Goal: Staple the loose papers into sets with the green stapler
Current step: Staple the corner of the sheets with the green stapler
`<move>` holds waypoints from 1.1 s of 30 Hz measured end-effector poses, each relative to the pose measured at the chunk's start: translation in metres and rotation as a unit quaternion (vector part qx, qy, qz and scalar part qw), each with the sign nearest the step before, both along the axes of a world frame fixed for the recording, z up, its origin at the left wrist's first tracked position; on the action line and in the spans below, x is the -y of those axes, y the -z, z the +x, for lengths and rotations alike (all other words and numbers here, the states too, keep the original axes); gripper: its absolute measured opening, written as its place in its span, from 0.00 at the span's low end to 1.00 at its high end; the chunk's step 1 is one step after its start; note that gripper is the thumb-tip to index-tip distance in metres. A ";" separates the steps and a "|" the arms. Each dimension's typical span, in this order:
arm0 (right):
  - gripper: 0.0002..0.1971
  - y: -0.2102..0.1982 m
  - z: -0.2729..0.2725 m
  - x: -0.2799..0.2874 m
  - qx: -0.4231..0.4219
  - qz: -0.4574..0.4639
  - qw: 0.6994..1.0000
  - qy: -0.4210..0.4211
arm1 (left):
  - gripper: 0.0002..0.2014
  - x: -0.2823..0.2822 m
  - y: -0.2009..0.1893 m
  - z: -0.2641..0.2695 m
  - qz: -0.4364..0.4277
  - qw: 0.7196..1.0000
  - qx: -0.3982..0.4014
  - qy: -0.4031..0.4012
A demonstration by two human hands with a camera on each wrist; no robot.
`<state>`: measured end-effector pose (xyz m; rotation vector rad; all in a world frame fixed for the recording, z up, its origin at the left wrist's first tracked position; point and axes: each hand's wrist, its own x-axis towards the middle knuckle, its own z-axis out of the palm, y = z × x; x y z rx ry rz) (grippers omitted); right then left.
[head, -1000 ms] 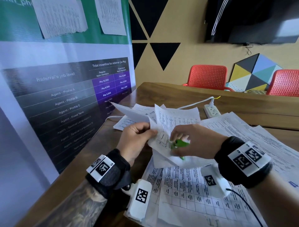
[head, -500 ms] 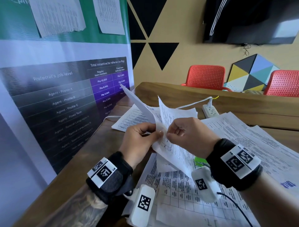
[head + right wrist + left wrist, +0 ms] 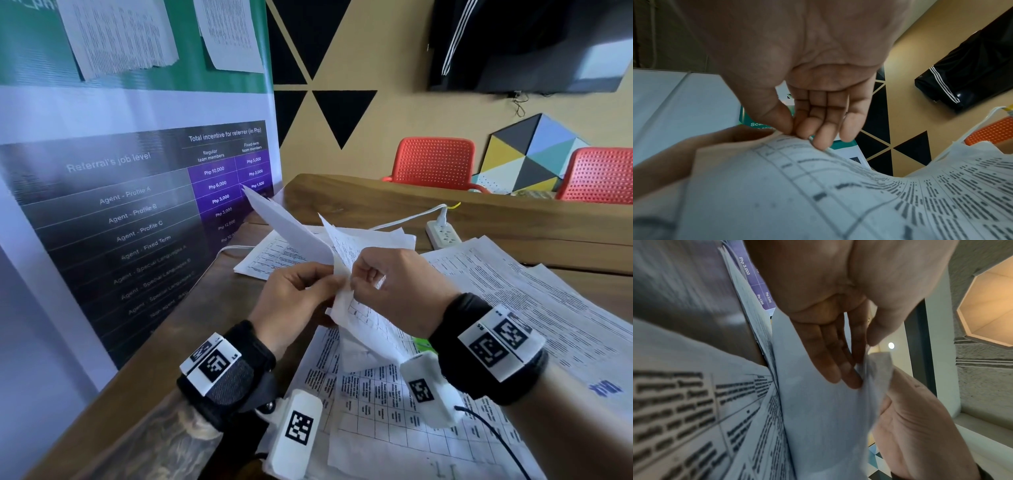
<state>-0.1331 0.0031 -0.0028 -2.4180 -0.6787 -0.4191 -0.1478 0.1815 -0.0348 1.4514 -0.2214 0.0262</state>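
A set of printed papers (image 3: 366, 246) is held up above the table, its sheets fanning out at the top. My left hand (image 3: 330, 279) pinches its near corner from the left, and my right hand (image 3: 358, 282) pinches the same corner from the right. In the left wrist view my left hand (image 3: 861, 363) nips the sheet (image 3: 818, 410) between thumb and fingers. In the right wrist view my right hand (image 3: 801, 134) grips the printed page (image 3: 818, 186) at its edge. The green stapler (image 3: 422, 343) lies on the papers under my right wrist, mostly hidden.
Loose printed sheets (image 3: 513, 291) cover the right and near part of the wooden table (image 3: 376, 202). Another stack (image 3: 270, 257) lies at the back left. A white power strip (image 3: 443, 234) with its cable sits behind. A tall banner (image 3: 120, 205) stands left, and red chairs (image 3: 433, 161) stand beyond the table.
A second ago my right hand held the green stapler at the paper corner. It has set the stapler down and now pinches the corner with the left hand; the set is lifted higher.
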 end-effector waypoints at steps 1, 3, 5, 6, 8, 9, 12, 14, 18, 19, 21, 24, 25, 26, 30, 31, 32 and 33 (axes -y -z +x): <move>0.05 0.000 0.001 0.001 0.001 0.002 1.000 0.000 | 0.13 -0.001 -0.001 0.001 -0.034 0.999 -0.030 0.020; 0.06 0.001 0.003 0.002 -0.008 0.007 1.000 -0.009 | 0.18 -0.003 0.001 0.004 -0.060 0.996 -0.058 0.038; 0.06 0.002 0.004 0.004 -0.018 0.011 0.999 -0.027 | 0.14 -0.003 0.003 0.006 -0.018 0.999 -0.038 0.032; 0.05 0.003 0.004 0.004 -0.022 0.008 0.999 -0.034 | 0.10 -0.002 0.004 0.005 0.013 0.999 -0.023 0.027; 0.04 0.004 0.005 0.004 -0.026 0.003 0.999 -0.046 | 0.03 -0.003 0.005 0.005 0.064 0.998 -0.007 0.014; 0.04 0.004 0.006 0.004 -0.029 0.004 0.998 -0.050 | 0.01 -0.003 0.004 0.005 0.080 0.997 -0.004 0.008; 0.13 -0.001 0.000 0.000 -0.041 0.018 0.998 -0.046 | 0.06 -0.004 0.001 0.006 0.097 0.995 0.009 -0.007; 0.23 -0.003 -0.008 -0.004 -0.028 -0.020 0.999 -0.017 | 0.09 -0.003 0.001 0.005 0.102 0.995 0.014 -0.017; 0.14 -0.002 -0.009 -0.009 -0.007 -0.013 1.000 0.011 | 0.14 0.002 0.007 0.005 0.038 0.999 -0.009 -0.015; 0.13 -0.001 -0.005 -0.008 -0.010 0.010 1.000 0.014 | 0.13 0.003 0.008 0.005 0.016 1.000 -0.016 -0.013; 0.14 0.001 0.002 -0.005 -0.033 0.046 0.998 0.027 | 0.12 0.005 0.010 0.005 -0.009 1.000 -0.021 -0.012; 0.15 0.004 0.010 -0.002 -0.087 0.096 0.991 0.028 | 0.14 0.006 0.009 0.004 -0.016 1.000 -0.009 -0.011; 0.16 0.004 0.011 -0.001 -0.094 0.108 0.989 0.024 | 0.14 0.007 0.009 0.004 -0.006 1.000 -0.002 -0.015; 0.16 0.005 0.012 0.000 -0.095 0.115 0.989 0.020 | 0.14 0.007 0.008 0.004 0.009 1.000 0.007 -0.020; 0.16 0.004 0.013 0.000 -0.097 0.119 0.988 0.020 | 0.11 0.007 0.006 0.004 0.030 0.998 0.034 -0.047; 0.17 0.005 0.013 0.000 -0.107 0.122 0.987 0.020 | 0.11 0.007 0.007 0.004 0.025 0.998 0.035 -0.049; 0.18 0.005 0.014 0.001 -0.121 0.134 0.983 0.017 | 0.11 0.009 0.007 0.003 0.016 0.998 0.032 -0.049; 0.19 0.006 0.015 0.001 -0.139 0.150 0.979 0.013 | 0.10 0.010 0.007 0.003 0.004 0.998 0.024 -0.050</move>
